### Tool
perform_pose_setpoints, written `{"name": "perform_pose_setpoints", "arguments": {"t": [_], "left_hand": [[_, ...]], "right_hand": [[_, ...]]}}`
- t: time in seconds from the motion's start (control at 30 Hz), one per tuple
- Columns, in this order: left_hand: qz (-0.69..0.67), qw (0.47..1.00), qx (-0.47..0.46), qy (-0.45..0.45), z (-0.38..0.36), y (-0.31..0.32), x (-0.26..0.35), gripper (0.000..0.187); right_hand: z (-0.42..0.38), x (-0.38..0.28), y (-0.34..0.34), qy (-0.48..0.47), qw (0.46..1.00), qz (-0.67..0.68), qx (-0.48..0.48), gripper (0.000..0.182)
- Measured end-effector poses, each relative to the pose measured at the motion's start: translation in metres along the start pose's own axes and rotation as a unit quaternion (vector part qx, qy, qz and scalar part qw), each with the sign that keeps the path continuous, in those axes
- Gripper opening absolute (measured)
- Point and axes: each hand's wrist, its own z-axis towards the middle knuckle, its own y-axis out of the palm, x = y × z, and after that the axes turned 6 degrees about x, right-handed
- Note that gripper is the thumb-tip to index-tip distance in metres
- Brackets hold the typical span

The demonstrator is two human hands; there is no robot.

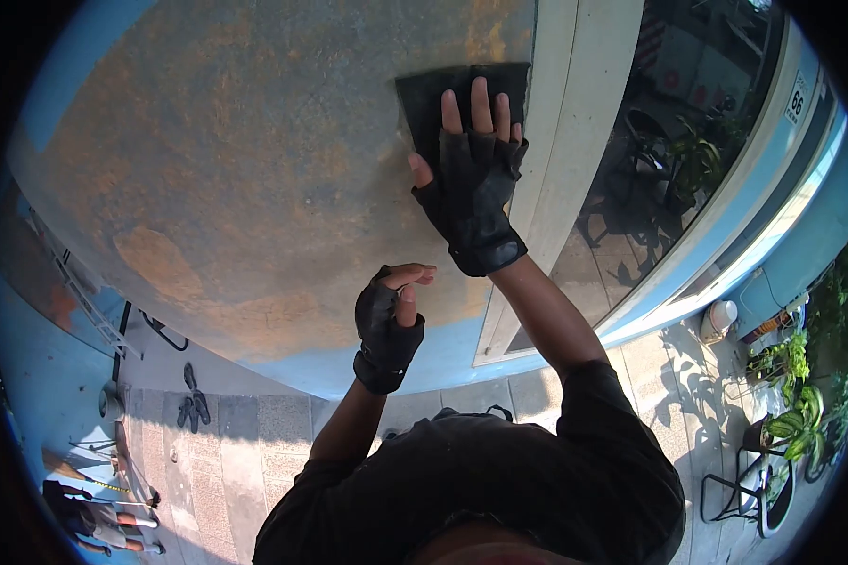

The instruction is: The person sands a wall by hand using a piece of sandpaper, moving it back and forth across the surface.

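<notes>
My right hand (471, 179), in a black fingerless glove, lies flat with its fingers spread on a dark sheet of sandpaper (424, 99). It presses the sheet against a worn wall (254, 169) of grey and rusty-brown patches with blue paint at the edges. Lower down, my left hand (391, 315), also gloved, hovers close to the wall with its fingers loosely curled and nothing in it. Both arms reach up from my black shirt.
A pale window frame (575, 113) with glass (669, 141) borders the wall just right of the sandpaper. Sandals (193, 405) and tools lie on the paved ground at lower left. Potted plants (791, 414) and a metal stand are at lower right.
</notes>
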Motion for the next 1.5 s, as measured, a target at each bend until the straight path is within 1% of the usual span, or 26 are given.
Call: {"name": "perform_pose_setpoints", "arguments": {"t": [0.07,0.2,0.27,0.37,0.4,0.47,0.5,0.53,0.57,0.6,0.67,0.7,0.77,0.83,0.9,1.0,1.07,1.1,1.17,1.2,1.27,1.3,1.33,1.4,1.47,1.5], "left_hand": [[0.013,1.000,0.023,0.000,0.002,0.007,0.001,0.014],[0.071,0.997,-0.002,-0.026,0.000,0.006,0.000,0.008],[0.026,0.998,0.029,-0.040,-0.002,0.008,-0.005,0.009],[0.004,0.996,0.021,-0.082,-0.011,-0.003,-0.016,0.013],[0.005,0.996,0.021,-0.083,-0.014,-0.004,-0.019,0.013],[-0.117,0.975,0.074,-0.176,-0.017,-0.006,-0.023,0.019],[-0.115,0.974,0.078,-0.177,-0.016,-0.007,-0.024,0.019],[-0.203,0.952,0.068,-0.220,-0.013,-0.010,-0.026,0.017],[-0.288,0.919,0.059,-0.261,-0.010,-0.012,-0.028,0.023],[-0.283,0.920,0.065,-0.264,-0.002,-0.007,-0.018,0.023],[-0.309,0.907,0.095,-0.270,0.021,0.010,0.009,0.048],[-0.306,0.906,0.100,-0.273,0.023,0.007,0.005,0.048],[-0.427,0.862,0.017,-0.272,0.024,-0.003,-0.002,0.064],[-0.424,0.862,0.025,-0.277,0.023,-0.006,-0.002,0.061],[-0.421,0.862,0.034,-0.280,0.022,-0.008,0.000,0.059],[-0.432,0.856,0.049,-0.280,0.020,-0.009,0.003,0.056],[-0.369,0.873,0.118,-0.296,0.017,-0.005,0.003,0.037],[-0.370,0.873,0.117,-0.296,0.013,-0.009,-0.003,0.037],[-0.461,0.847,0.029,-0.264,0.007,-0.020,-0.020,0.017],[-0.462,0.846,0.027,-0.264,0.007,-0.019,-0.021,0.017],[-0.541,0.803,0.019,-0.250,0.008,-0.017,-0.020,0.022],[-0.499,0.826,0.015,-0.261,0.006,-0.019,-0.020,0.019],[-0.501,0.825,0.011,-0.260,0.007,-0.017,-0.015,0.019],[-0.416,0.865,0.052,-0.277,0.014,-0.014,0.001,0.010],[-0.387,0.867,0.056,-0.309,0.014,-0.014,0.005,0.015],[-0.373,0.886,0.035,-0.272,0.012,-0.014,-0.001,0.019]], "right_hand": [[0.039,0.006,0.002,-0.014,0.999,0.001,0.035,0.078],[0.072,0.010,0.007,-0.029,0.995,0.012,0.094,0.073],[0.056,0.007,0.003,-0.026,0.996,0.019,0.083,0.069],[0.002,-0.005,0.001,0.004,1.000,0.014,-0.020,0.076],[-0.017,-0.007,0.001,0.004,1.000,0.015,-0.021,0.076],[-0.043,-0.009,0.004,0.015,0.998,0.012,-0.067,0.078],[-0.042,-0.008,0.002,0.013,0.997,0.020,-0.070,0.079],[-0.034,-0.008,-0.001,0.012,0.997,0.024,-0.072,0.079],[-0.020,-0.007,-0.003,0.015,0.998,0.028,-0.052,0.078],[-0.004,-0.006,-0.004,0.019,0.999,0.032,-0.032,0.077],[0.030,0.002,-0.003,-0.005,0.999,0.025,0.021,0.081],[0.042,0.008,0.000,-0.017,0.998,0.029,0.047,0.077],[0.045,0.008,0.002,-0.020,0.998,0.015,0.051,0.077],[0.030,0.005,0.002,-0.018,0.999,0.010,0.043,0.078],[-0.004,-0.004,-0.003,0.011,0.999,0.016,-0.036,0.073],[-0.037,-0.008,0.001,0.007,0.998,0.003,-0.065,0.075],[-0.027,-0.006,0.004,0.013,0.998,0.002,-0.056,0.074],[-0.011,-0.004,0.002,0.003,0.999,0.011,-0.033,0.076],[0.025,0.000,0.002,-0.023,0.999,0.021,0.016,0.079],[0.042,-0.001,-0.003,-0.022,0.999,0.019,0.018,0.079],[0.068,-0.003,-0.014,-0.002,1.000,0.000,-0.005,0.080],[0.068,-0.007,-0.016,0.007,1.000,0.007,-0.002,0.069],[0.059,-0.006,-0.013,0.007,1.000,0.003,0.001,0.069],[0.022,0.001,0.002,-0.016,1.000,0.013,0.008,0.081],[-0.019,-0.009,0.005,0.001,1.000,0.013,-0.029,0.086],[-0.039,-0.013,0.005,0.001,0.999,0.011,-0.052,0.080]]}}
